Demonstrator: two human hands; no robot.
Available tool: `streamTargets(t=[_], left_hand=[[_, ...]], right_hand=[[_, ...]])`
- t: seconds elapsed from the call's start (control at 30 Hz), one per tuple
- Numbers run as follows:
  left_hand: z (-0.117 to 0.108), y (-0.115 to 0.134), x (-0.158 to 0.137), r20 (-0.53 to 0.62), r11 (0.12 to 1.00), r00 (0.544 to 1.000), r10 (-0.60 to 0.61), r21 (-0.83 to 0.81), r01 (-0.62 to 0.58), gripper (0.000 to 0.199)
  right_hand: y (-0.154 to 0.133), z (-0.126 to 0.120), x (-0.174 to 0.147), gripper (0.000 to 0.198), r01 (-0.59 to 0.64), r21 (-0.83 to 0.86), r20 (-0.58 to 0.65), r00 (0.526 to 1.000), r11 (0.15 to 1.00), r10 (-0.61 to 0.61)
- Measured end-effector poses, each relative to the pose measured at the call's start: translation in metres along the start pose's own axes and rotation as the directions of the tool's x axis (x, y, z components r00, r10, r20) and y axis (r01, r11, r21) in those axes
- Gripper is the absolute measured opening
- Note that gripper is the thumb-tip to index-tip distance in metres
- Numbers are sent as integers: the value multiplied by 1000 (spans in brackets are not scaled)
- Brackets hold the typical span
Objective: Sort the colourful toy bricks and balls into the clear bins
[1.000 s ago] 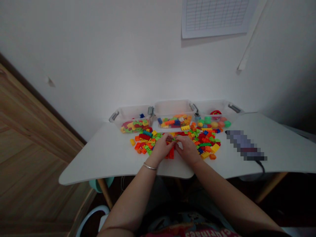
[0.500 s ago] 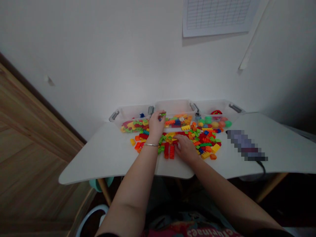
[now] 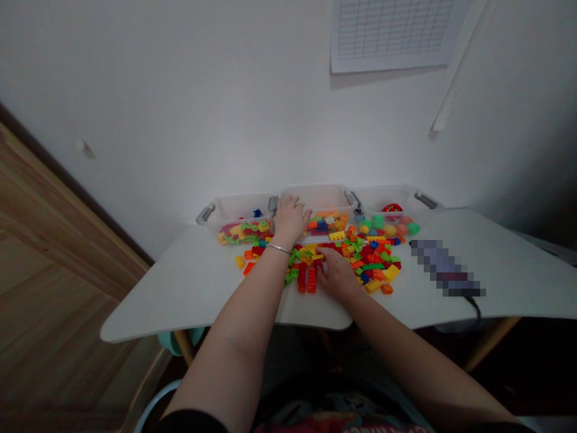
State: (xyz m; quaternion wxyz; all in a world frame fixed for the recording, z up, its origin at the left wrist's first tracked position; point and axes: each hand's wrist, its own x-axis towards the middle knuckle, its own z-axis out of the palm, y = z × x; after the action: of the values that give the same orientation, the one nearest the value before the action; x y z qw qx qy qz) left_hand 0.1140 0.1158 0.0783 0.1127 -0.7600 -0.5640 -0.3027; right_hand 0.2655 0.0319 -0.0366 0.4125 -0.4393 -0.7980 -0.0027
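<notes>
My left hand [image 3: 292,219], with a bangle at the wrist, is over the front of the clear middle bin [image 3: 315,195]. Its fingers are spread, and I see nothing held in them. Loose toy building bricks [image 3: 356,246] in several colours lie heaped in front of the bins. At the heap's near side rests my right hand [image 3: 338,273], thumb and index finger apart, with red and yellow bricks by the fingertips. Its other fingers are partly hidden. Just left of it, a red brick [image 3: 312,280] and a darker red brick [image 3: 302,278] lie side by side.
The left bin [image 3: 234,204] holds yellow, green and red pieces. Coloured balls show in the right bin [image 3: 383,207]. A pixelated dark device [image 3: 446,267] with a cable lies on the white table [image 3: 180,288]. Behind is a wall with a printed sheet [image 3: 392,36].
My left hand has opened from a pinch on a small green piece, which no longer shows in it. My right hand stays by the heap. The view has shifted slightly.
</notes>
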Motion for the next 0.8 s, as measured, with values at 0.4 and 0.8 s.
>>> streamTargets(t=[0.4,0.8], left_hand=[[-12,-9,-35,-173,990,985,5,-138,-29,42],[-14,6,-131,257,1000,966,-8,5,7,24]], right_hand=[[-1,0,0,43,-13,-45,31,999,999,15],[-5,-8,3,27,-43,-127,121,991,991,58]])
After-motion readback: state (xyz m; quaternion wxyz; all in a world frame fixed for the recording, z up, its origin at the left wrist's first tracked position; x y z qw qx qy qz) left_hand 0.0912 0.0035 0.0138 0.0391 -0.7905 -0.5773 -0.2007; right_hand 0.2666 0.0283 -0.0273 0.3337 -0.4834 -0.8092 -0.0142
